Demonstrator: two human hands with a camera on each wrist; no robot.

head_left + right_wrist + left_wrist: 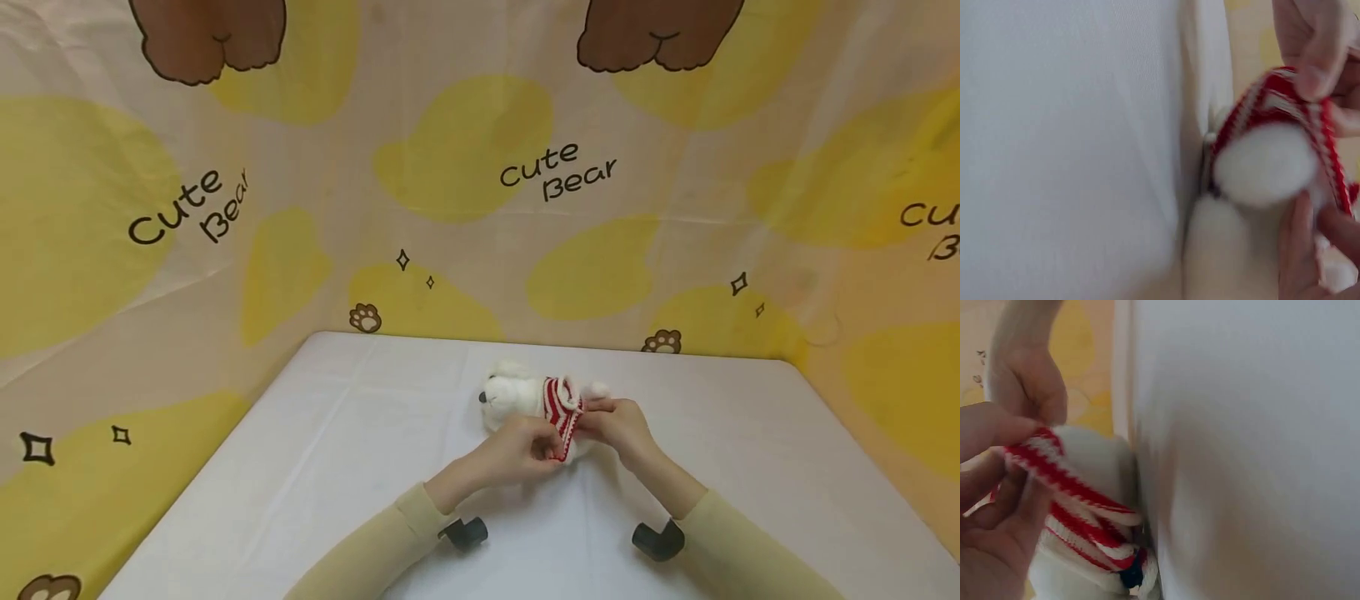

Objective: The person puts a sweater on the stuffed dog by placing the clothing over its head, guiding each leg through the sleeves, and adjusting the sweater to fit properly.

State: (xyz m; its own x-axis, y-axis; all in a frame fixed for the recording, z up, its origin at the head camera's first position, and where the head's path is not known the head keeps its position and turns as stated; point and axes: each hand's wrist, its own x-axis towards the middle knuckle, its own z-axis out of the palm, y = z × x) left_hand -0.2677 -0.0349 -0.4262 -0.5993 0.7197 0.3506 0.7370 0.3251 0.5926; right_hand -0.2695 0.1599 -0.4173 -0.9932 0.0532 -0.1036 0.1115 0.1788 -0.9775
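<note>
A white plush dog (pixel 512 392) lies on its side on the table, its dark nose facing left. Round its body is a red-and-white striped knit sweater (pixel 557 398). My left hand (pixel 517 450) pinches the sweater's hem between thumb and fingers and stretches it away from the body, as the left wrist view shows. At the dog's rear, my right hand (pixel 618 423) has its thumb and fingers on the white plush beside the hem. A rounded white limb (pixel 1266 165) fills the sweater's opening in the right wrist view.
A white-covered table (pixel 337 433) carries the dog, with its far edge close behind. Patterned yellow-and-beige cloth (pixel 465 150) hangs at the back and sides. Black devices (pixel 465 533) sit at both wrists, by the beige sleeves (pixel 750 542).
</note>
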